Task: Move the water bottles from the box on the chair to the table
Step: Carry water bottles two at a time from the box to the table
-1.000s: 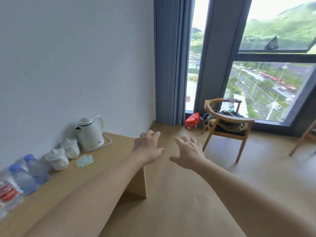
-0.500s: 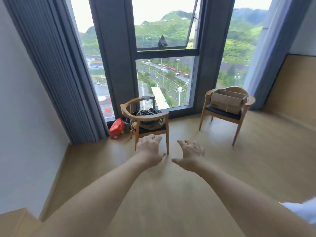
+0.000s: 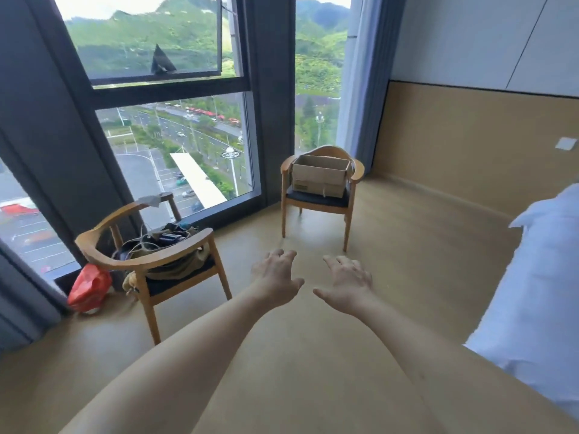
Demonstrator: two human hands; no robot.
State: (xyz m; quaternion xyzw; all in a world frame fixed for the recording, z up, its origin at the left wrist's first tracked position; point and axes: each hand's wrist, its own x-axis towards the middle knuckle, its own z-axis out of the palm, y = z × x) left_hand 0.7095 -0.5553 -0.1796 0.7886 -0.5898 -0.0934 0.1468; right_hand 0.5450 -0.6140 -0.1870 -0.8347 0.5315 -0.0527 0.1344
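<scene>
Cardboard box (image 3: pixel 319 175) on the seat of the wooden chair (image 3: pixel 322 200) right of centre, near the window; upright, open top up, long axis running left to right across the frame. Contents not visible. Left hand (image 3: pixel 275 278) and right hand (image 3: pixel 347 285) side by side at lower centre above the floor, well short of the chair, palms down, each grip loosely spread, fingers apart, holding and touching nothing. Second chair (image 3: pixel 150 255) at lower left piled with bags and cords.

Bright daylight from the window (image 3: pixel 175 145) (edges bowed, slightly soft)
</scene>
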